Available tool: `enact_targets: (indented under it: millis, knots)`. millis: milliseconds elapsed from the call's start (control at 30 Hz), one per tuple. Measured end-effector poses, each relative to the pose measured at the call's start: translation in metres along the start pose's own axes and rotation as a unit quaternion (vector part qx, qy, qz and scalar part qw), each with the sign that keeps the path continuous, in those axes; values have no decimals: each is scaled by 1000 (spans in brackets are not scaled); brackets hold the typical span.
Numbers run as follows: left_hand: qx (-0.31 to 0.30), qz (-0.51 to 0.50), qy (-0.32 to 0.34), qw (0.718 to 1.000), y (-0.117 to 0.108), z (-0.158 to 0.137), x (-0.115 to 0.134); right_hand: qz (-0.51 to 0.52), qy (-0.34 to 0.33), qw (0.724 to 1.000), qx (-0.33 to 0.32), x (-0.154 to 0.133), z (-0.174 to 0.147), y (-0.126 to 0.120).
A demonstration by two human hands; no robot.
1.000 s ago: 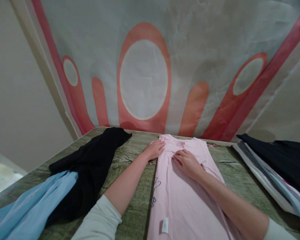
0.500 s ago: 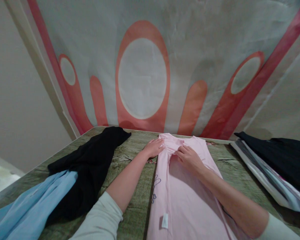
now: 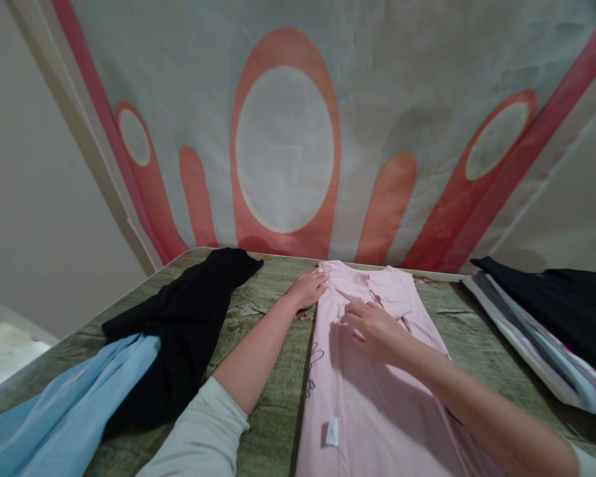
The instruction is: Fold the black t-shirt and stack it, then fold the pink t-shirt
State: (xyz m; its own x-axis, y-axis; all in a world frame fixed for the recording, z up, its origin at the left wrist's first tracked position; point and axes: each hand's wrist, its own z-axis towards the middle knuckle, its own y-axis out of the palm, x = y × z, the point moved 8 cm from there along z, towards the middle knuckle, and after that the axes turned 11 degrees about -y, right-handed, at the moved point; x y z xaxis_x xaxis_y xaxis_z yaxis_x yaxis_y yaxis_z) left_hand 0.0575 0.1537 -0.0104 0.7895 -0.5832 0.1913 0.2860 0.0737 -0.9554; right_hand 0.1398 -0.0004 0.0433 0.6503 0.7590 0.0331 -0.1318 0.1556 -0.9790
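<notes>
A pink shirt (image 3: 377, 397) lies on the table with its sides folded inward, the neckline at the far edge. It has a small white label (image 3: 332, 432) and dark line drawing on its left side. My left hand (image 3: 308, 289) rests flat with fingers extended, the fingertips on the shirt's far left edge. Over the upper middle of the shirt is my right hand (image 3: 370, 326), fingers loosely bent and slightly apart, with no cloth visible in them. Its shadow falls on the pink fabric. A crumpled fold lies just beyond its fingers.
On the left, a black garment (image 3: 179, 331) lies rumpled beside a light blue garment (image 3: 74, 404). A stack of folded clothes (image 3: 551, 331), black on top, sits at the right. Behind the wood-patterned table (image 3: 268, 397) rises a printed backdrop (image 3: 377, 86).
My right hand has let go of the cloth near the neckline and moved slightly toward me. My left hand stays at the shirt's edge. The view has shifted slightly.
</notes>
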Motion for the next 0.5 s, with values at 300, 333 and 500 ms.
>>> enact_targets:
  millis: [300,333,500]
  knots:
    - [-42,22,-25,999,2,-3,1,-12,-239,971,-16,-99,-21,-3]
    - [-42,22,-25,999,2,-3,1,-11,-246,969,-11,-101,-22,-2]
    - [-36,26,-26,999,2,-4,2,-5,-243,970,3,-97,-22,0]
